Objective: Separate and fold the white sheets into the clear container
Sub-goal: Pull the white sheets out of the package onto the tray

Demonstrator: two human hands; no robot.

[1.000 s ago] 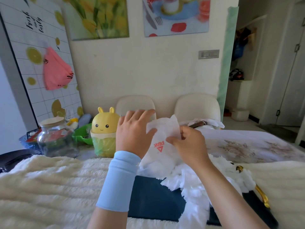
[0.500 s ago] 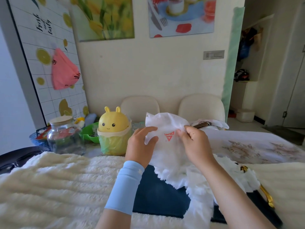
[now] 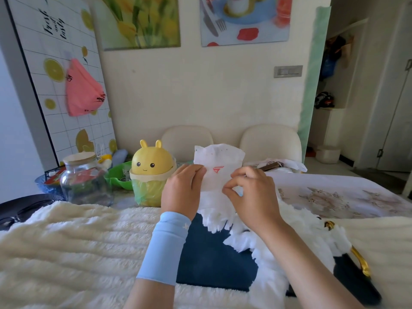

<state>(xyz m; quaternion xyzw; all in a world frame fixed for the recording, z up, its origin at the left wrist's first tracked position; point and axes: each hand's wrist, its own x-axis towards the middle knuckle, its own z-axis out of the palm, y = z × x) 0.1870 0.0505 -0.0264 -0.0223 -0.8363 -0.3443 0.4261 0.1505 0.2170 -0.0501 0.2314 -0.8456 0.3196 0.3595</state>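
Currently sep. step: the table point(image 3: 66, 253) w/ fluffy cover carries the pile of white sheets point(image 3: 269, 273), right of and nearer than the yellow bunny bin point(image 3: 151, 172). The clear jar point(image 3: 83, 181) sits left of the bin. One sheet point(image 3: 217, 161) w/ red logo is upright just right of the bin. Left grip point(image 3: 181, 189) pinches its left edge, right grip point(image 3: 252, 192) its right edge, fingers curled. Next, prob.: peel free, fold, carry to jar.

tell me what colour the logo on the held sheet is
Red, a small triangular logo on the white sheet; clearest in the head view.
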